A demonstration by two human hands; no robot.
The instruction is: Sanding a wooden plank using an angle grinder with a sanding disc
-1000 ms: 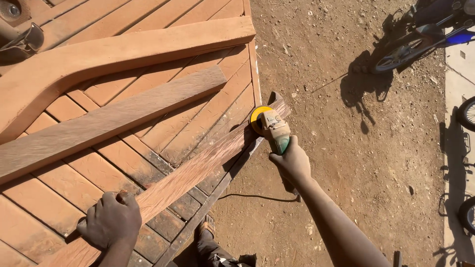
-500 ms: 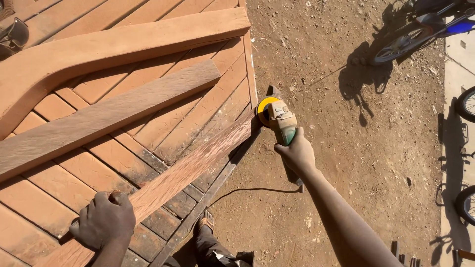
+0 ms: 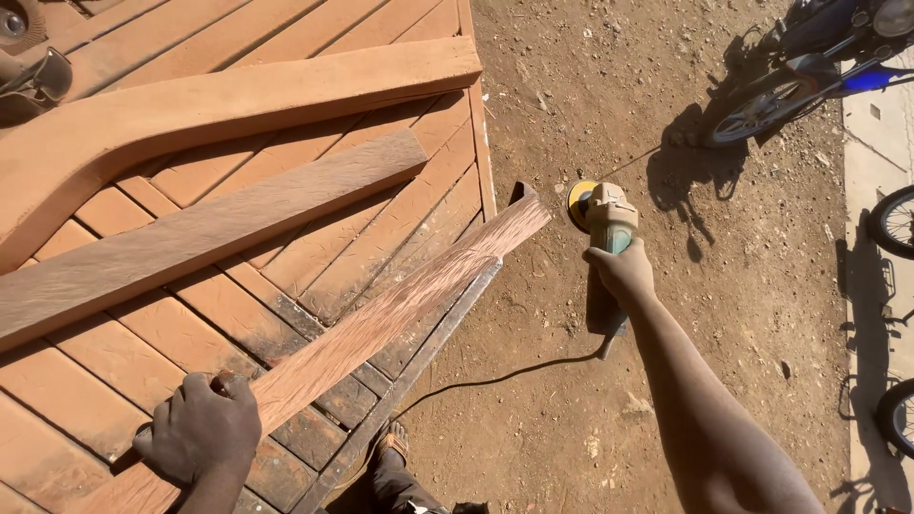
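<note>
My right hand (image 3: pixel 624 271) grips an angle grinder (image 3: pixel 606 221) with a yellow sanding disc, held out over the dirt ground, clear of the wood. Its black cord (image 3: pixel 495 379) trails back along the ground. My left hand (image 3: pixel 202 428) presses down on the near end of a long rough reddish plank (image 3: pixel 400 303). The plank lies slanted across a slatted wooden panel (image 3: pixel 286 238), its far tip reaching past the panel's edge toward the grinder.
A second rough plank (image 3: pixel 209 233) and a thick curved beam (image 3: pixel 219 105) lie on the panel farther back. My foot in a sandal (image 3: pixel 392 447) is near the panel's edge. Motorbikes (image 3: pixel 809 67) are parked at the top right, wheels (image 3: pixel 895 224) at the right edge.
The grinder has lifted off the plank's far end and moved right, out over the dirt. My left hand stays on the plank's near end.
</note>
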